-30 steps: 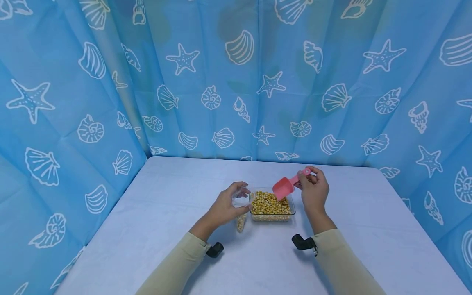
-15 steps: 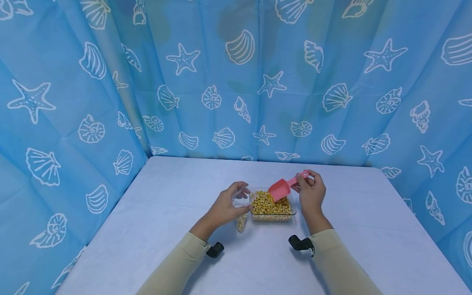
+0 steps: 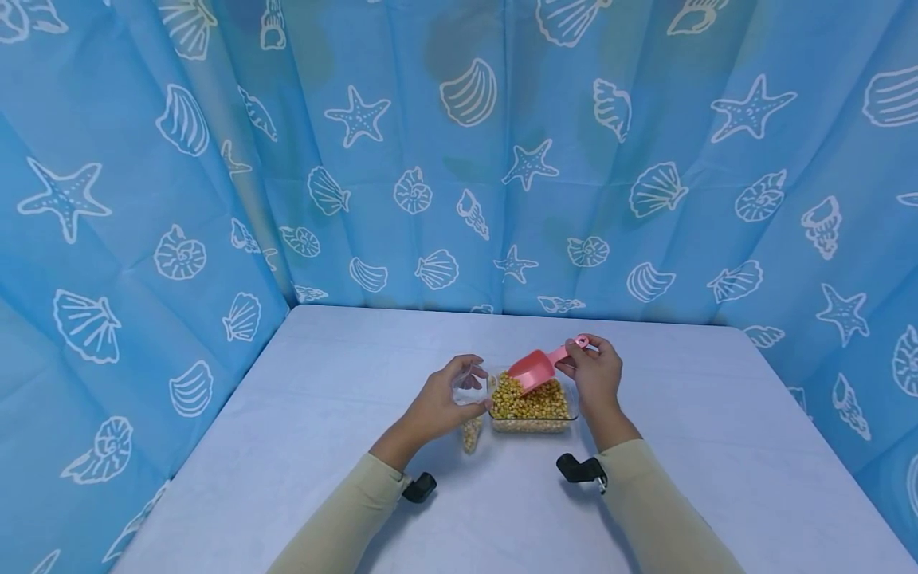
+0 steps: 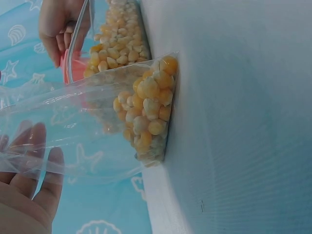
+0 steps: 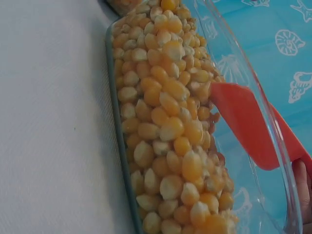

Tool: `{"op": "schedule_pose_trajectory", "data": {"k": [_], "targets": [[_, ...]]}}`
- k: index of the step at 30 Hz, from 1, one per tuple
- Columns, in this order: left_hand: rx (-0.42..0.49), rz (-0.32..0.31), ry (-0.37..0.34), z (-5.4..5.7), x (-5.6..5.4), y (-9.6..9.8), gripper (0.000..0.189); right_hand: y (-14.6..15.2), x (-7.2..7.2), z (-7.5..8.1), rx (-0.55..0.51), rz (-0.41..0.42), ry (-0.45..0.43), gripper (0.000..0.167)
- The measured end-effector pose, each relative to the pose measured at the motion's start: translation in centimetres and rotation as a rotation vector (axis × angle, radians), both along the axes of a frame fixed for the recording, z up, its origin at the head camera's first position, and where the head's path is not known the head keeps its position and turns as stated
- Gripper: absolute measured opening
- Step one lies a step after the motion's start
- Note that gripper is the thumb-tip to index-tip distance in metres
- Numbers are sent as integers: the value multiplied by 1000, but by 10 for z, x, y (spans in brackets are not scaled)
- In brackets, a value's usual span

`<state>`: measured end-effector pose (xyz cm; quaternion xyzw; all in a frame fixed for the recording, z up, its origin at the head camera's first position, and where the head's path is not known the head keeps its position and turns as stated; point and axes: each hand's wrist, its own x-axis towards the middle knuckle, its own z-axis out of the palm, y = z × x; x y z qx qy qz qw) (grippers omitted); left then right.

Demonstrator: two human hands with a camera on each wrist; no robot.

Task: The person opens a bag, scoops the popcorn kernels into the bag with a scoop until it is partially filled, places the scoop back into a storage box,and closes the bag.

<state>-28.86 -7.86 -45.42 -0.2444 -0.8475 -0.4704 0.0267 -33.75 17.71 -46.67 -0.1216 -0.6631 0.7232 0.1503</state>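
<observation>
My left hand (image 3: 437, 402) holds a clear plastic bag (image 3: 470, 434) by its upper part, thumb and fingers spread around the mouth. In the left wrist view, corn kernels (image 4: 146, 107) fill the bag's bottom. Fingers of my right hand (image 3: 601, 379) pinch the handle of a pink scoop (image 3: 533, 371). The scoop's front edge touches the heap of corn kernels (image 3: 534, 405) in a rectangular glass container (image 3: 575, 416). In the right wrist view, the red-looking scoop (image 5: 253, 126) leans over the far side of the heap; how deep its tip sits is hidden.
A white cloth covers the table (image 3: 344, 351). A blue curtain (image 3: 459, 159) with white shells and starfish hangs behind and at both sides. The bag stands directly left of the glass container. Each wrist carries a black camera (image 3: 581, 469).
My right hand has moved left and slightly down, bringing the scoop across the kernels toward the container's left side. The left hand and bag stay nearly still.
</observation>
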Motion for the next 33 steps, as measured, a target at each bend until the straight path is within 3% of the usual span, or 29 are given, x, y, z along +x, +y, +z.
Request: {"op": "schedule_pose_trajectory", "data": {"k": [9, 20, 33], "targets": [[-10, 17, -14, 1, 1, 1, 62, -8, 1, 2, 0, 49, -33, 38], [-23, 17, -7, -2, 0, 1, 63, -5, 8, 9, 52, 200, -130, 44], [-12, 8, -12, -3, 0, 1, 63, 0, 5, 0, -23, 165, -152, 45]]}}
